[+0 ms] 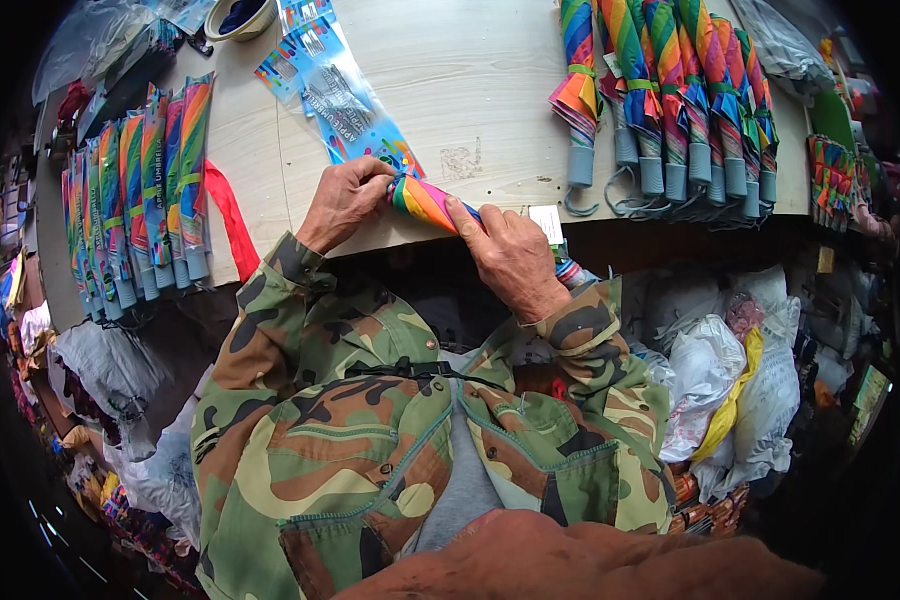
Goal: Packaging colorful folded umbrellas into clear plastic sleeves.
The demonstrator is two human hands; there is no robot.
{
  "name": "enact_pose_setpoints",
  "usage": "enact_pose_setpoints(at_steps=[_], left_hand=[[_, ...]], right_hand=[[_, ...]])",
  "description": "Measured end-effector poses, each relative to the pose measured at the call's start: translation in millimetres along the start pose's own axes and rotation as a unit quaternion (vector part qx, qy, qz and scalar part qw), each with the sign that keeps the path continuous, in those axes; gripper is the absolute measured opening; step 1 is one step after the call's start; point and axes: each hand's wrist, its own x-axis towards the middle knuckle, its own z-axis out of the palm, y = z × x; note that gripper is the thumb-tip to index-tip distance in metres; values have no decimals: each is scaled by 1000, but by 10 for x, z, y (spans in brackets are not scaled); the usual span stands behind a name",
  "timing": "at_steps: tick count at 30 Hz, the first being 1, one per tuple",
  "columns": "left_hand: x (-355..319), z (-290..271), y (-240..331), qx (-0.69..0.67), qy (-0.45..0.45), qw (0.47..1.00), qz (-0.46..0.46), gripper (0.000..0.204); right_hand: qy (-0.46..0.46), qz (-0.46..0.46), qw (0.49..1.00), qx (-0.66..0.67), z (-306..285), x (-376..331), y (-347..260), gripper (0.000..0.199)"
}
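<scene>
A rolled rainbow-striped folding umbrella (425, 204) lies slantwise across the table's near edge, between my two hands. My left hand (350, 203) pinches its far end, where the fingertips partly hide what they grip. Wrapped round its body, my right hand (515, 258) has the thumb laid along the coloured cloth. A white tag (547, 224) sticks out beside the right knuckles, and striped cloth shows below that hand. Just beyond the left fingers lies a fanned pile of blue printed plastic sleeves (342, 105).
Several rolled rainbow umbrellas with grey handles (660, 95) lie at the table's right. Sleeved umbrellas (142, 190) line its left side, near a red ribbon (228, 220). A bowl (240, 20) stands at the back. White plastic bags (705, 385) crowd the space below the right edge.
</scene>
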Motion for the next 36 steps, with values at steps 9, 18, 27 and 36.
enact_pose_setpoints(at_steps=[9, 18, 27, 36], left_hand=[[-97, 20, 126, -17, 26, 999, -11, 22], [-152, 75, 92, -93, 79, 992, -36, 27], [-432, 26, 324, -163, 227, 953, -121, 89], [-628, 40, 341, -425, 93, 884, -173, 54]], right_hand=[[-24, 11, 1000, -9, 11, 0, -41, 60], [34, -1, 999, -6, 69, -57, -168, 68], [101, -8, 995, -18, 63, 0, -344, 66], [146, 3, 989, 28, 110, -90, -491, 67]])
